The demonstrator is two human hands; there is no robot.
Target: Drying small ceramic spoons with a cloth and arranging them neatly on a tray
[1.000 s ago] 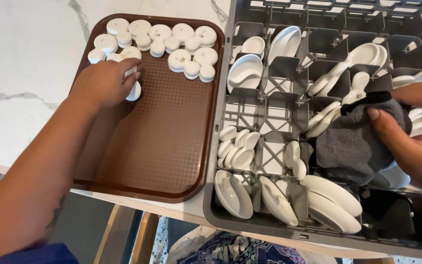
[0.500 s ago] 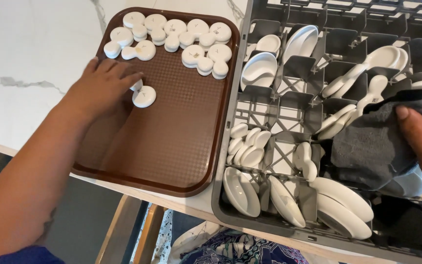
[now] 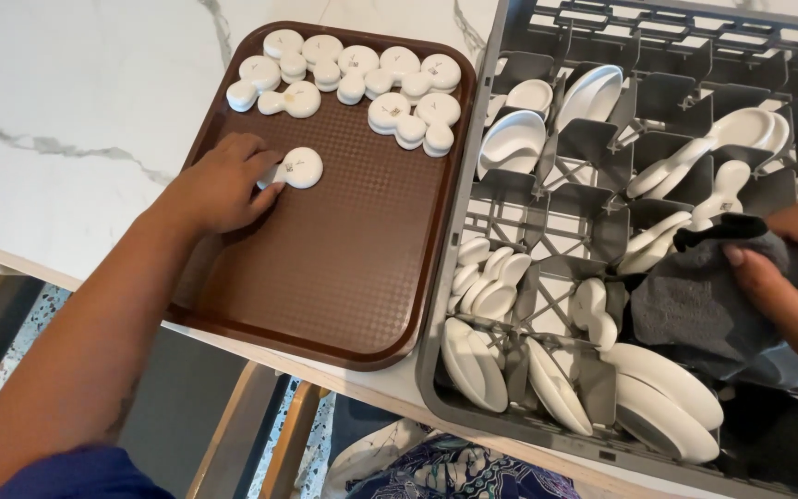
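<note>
Grey plastic dish rack [image 3: 547,199] runs off the right and top edges, so its far compartments are cut off. Your right hand [image 3: 791,268] is only partly in frame at the right edge; its fingers curl closed around a dark grey cloth [image 3: 695,305], and whether a dish sits inside the cloth cannot be told. The cloth also hides the rack compartment beneath it.

Your left hand [image 3: 223,185] lies palm down on the brown textured plastic tray [image 3: 344,268], fingers loosely spread, not gripping. The fingertips [image 3: 274,189] touch the small white two-lobed ceramic rest [image 3: 296,168], which lies flat on the tray's upper left part, apart from the row of similar white rests [image 3: 362,79] along the far rim.

Left forearm reaches in from the lower left, crossing the white marble table [image 3: 76,120] edge. Right forearm comes in from the right, over the rack. White oval dishes [image 3: 556,383] stand on edge in the near compartments.
</note>
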